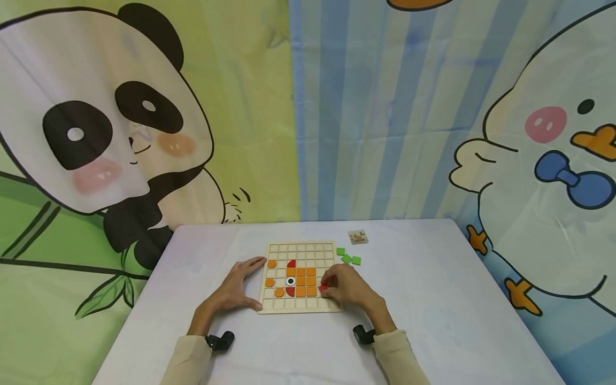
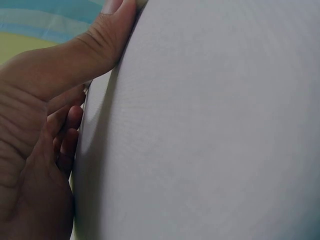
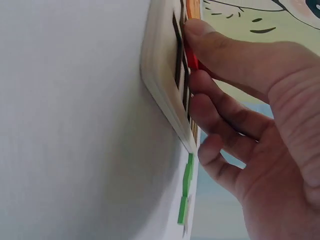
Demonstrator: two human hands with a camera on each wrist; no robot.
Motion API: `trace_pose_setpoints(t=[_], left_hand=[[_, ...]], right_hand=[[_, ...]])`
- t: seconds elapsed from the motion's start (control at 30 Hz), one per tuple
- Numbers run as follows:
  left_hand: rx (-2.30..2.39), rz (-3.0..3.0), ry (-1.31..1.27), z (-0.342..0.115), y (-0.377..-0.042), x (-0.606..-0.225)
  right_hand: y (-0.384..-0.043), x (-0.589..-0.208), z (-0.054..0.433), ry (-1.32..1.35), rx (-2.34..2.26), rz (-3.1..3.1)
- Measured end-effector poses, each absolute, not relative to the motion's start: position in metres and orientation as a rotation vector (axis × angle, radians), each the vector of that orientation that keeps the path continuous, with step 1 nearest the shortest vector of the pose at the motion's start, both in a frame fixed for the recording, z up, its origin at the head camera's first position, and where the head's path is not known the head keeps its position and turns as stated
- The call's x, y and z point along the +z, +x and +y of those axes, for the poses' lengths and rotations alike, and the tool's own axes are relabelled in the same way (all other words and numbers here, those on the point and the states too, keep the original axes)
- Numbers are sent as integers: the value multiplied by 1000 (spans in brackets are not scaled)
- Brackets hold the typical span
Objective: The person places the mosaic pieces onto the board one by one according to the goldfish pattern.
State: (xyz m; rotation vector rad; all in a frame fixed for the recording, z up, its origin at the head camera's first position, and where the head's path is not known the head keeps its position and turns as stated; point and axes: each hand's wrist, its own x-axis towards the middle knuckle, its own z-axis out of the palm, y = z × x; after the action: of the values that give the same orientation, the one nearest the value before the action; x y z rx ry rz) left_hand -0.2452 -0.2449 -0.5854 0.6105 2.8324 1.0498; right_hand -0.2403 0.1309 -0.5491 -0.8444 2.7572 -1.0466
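A wooden grid board (image 1: 324,305) lies on the table, bearing orange square tiles (image 1: 300,280), two red rounded tiles (image 1: 290,292), an eye tile (image 1: 291,281) and several orange round pieces (image 1: 271,264). My left hand (image 1: 236,286) rests at the board's left edge with thumb and fingers spread; in the left wrist view its thumb (image 2: 107,45) touches the edge. Over the board's right side, my right hand (image 1: 350,286) pinches a red tile (image 1: 323,288) between thumb and fingers. The right wrist view shows that tile (image 3: 191,57) low over the grid, mostly hidden by the thumb.
Several green square tiles (image 1: 346,259) lie just off the board's right edge. A small patterned card (image 1: 358,237) sits farther back on the white table (image 1: 423,299). Behind the table hangs a cartoon-printed backdrop (image 1: 255,107).
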Motion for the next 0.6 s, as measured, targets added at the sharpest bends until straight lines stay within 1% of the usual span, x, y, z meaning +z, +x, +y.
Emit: trace_pose_setpoints(t=[0.2, 0.43, 0.6], left_hand=[[1050, 2826, 605, -246, -247, -587], [1047, 2830, 609, -247, -249, -587], [1061, 2822, 609, -246, -247, -587]], right_hand=[[-238, -547, 130, -864, -1058, 2768], [-237, -546, 130, -803, -1037, 2744], [-235, -545, 129, -812, -1000, 2758]])
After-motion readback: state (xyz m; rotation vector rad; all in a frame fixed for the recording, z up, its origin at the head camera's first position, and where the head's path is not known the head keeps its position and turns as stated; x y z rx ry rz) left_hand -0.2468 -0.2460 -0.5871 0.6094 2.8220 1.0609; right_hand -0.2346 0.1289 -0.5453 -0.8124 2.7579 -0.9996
